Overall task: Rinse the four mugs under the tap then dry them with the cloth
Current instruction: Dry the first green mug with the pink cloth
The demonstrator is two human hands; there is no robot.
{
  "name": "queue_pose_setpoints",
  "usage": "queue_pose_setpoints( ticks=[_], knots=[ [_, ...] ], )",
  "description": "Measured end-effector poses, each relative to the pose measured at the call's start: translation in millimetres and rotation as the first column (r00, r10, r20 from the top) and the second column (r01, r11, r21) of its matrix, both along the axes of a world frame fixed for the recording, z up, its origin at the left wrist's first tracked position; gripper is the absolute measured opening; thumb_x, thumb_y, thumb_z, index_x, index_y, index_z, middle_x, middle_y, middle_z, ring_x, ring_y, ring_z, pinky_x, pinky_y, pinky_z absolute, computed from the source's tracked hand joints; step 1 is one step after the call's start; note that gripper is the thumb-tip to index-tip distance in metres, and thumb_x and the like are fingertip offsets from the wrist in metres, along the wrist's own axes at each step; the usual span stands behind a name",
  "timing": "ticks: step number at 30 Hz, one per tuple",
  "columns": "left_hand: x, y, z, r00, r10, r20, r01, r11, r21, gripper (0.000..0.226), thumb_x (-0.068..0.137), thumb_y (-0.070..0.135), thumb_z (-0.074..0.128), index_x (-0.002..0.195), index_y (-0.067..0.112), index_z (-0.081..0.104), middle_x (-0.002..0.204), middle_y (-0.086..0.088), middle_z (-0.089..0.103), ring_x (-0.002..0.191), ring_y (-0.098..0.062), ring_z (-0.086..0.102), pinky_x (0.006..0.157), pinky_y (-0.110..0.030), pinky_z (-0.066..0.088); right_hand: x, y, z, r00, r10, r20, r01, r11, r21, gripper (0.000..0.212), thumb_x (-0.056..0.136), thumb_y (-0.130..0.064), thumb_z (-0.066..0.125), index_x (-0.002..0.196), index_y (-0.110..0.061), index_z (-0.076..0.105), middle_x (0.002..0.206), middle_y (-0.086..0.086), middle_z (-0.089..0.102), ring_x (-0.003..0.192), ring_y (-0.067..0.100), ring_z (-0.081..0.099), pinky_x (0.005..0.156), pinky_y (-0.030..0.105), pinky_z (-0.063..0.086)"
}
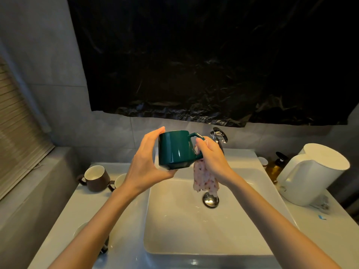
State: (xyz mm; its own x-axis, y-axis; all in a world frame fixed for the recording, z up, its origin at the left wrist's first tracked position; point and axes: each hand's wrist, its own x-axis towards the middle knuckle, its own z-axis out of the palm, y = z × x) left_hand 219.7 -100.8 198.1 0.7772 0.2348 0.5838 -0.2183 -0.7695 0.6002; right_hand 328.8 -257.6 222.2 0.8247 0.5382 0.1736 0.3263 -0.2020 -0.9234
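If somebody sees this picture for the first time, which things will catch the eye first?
The dark green mug, held above the sink in the left hand, stands out first. Next to it the right hand grips a pink speckled cloth that hangs down. Behind, a large black plastic sheet fills the upper half of the view.

Dim, warm, yellowish light with soft shadows, faint glints on the tap (219, 136), wide-angle bending at edges.
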Motion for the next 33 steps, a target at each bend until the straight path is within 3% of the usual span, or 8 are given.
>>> queue_pose_setpoints(
  ticks=[5,10,13,16,20,23,26,33],
  knots=[
    [0.3,0.1,-1.5,0.998,-0.008,-0.056,-0.002,0.983,-0.184,0.101,0.058,0.055,0.076,0.14,0.047,0.018,0.148,0.018,0.03,0.135,0.0,0.032,0.108,-0.021,0.03,2.0,0.4,2.9,0.975,0.061,-0.215,-0.033,0.99,0.134,0.031,0.103,-0.029,0.038,0.077,-0.016,0.049,0.067,-0.008,0.054,0.067,0.003,0.054,0.063,0.012,0.046],
    [-1.4,4.9,10.1,0.994,-0.094,-0.047,0.083,0.976,-0.204,0.096,0.057,0.036,0.088,0.136,0.039,0.032,0.134,0.029,0.042,0.126,0.004,0.043,0.1,-0.011,0.039,0.5,-3.4,0.2,0.914,0.152,-0.376,-0.094,0.981,0.17,0.031,0.103,-0.033,0.039,0.081,-0.015,0.05,0.077,0.001,0.056,0.078,0.012,0.055,0.076,0.024,0.047],
    [-5.4,4.3,12.4,0.991,-0.126,-0.031,0.113,0.956,-0.271,0.086,0.057,0.013,0.09,0.121,0.04,0.041,0.117,0.04,0.051,0.114,0.009,0.053,0.086,-0.008,0.046,-0.4,-11.2,1.6,0.928,0.224,-0.298,-0.228,0.974,0.022,0.038,0.102,-0.046,0.032,0.116,-0.016,0.05,0.103,-0.005,0.056,0.101,0.008,0.055,0.092,0.027,0.041],
    [-8.1,4.3,10.2,0.991,-0.128,-0.028,0.111,0.935,-0.337,0.082,0.056,0.001,0.087,0.115,0.039,0.044,0.112,0.041,0.054,0.108,0.011,0.056,0.08,-0.007,0.047,5.8,-17.5,6.3,0.974,0.154,-0.168,-0.167,0.984,-0.067,0.048,0.102,-0.047,0.028,0.145,-0.027,0.02,0.136,-0.004,0.035,0.125,0.014,0.041,0.101,0.033,0.036],
    [-8.4,3.2,8.8,0.989,-0.14,-0.054,0.113,0.932,-0.345,0.082,0.055,0.003,0.088,0.115,0.038,0.044,0.112,0.04,0.056,0.108,0.011,0.057,0.08,-0.007,0.047,5.0,-9.3,27.0,0.996,0.059,-0.071,-0.053,0.995,0.088,0.031,0.102,-0.026,0.039,0.131,-0.024,0.026,0.124,0.003,0.043,0.109,0.016,0.05,0.08,0.025,0.046],
    [-7.1,1.9,8.3,0.986,-0.156,-0.063,0.126,0.933,-0.337,0.088,0.053,0.008,0.091,0.126,0.03,0.045,0.121,0.023,0.058,0.113,0.003,0.057,0.087,-0.013,0.049,5.0,5.6,26.5,0.978,0.077,0.195,-0.083,0.996,0.021,0.017,0.1,-0.02,0.045,0.117,-0.025,0.042,0.111,-0.009,0.051,0.102,0.002,0.053,0.081,0.018,0.046],
    [-7.9,5.2,7.5,0.982,-0.172,-0.074,0.142,0.941,-0.306,0.091,0.053,0.014,0.092,0.13,0.022,0.045,0.128,0.006,0.055,0.116,-0.005,0.056,0.09,-0.017,0.049,1.0,14.7,18.0,0.965,0.045,0.257,-0.059,0.997,0.045,0.017,0.098,-0.019,0.051,0.102,-0.032,0.062,0.098,-0.024,0.061,0.097,-0.003,0.057,0.083,0.021,0.049],
    [-10.1,13.3,6.3,0.988,-0.145,-0.053,0.109,0.9,-0.421,0.082,0.055,0.004,0.089,0.122,0.028,0.049,0.12,0.005,0.061,0.105,-0.01,0.065,0.082,-0.022,0.055,-23.9,-6.1,-5.6,0.832,0.18,0.525,-0.275,0.955,0.107,0.028,0.094,-0.004,0.058,0.114,-0.021,0.069,0.125,-0.01,0.064,0.121,0.01,0.053,0.097,0.031,0.047]
  ],
)
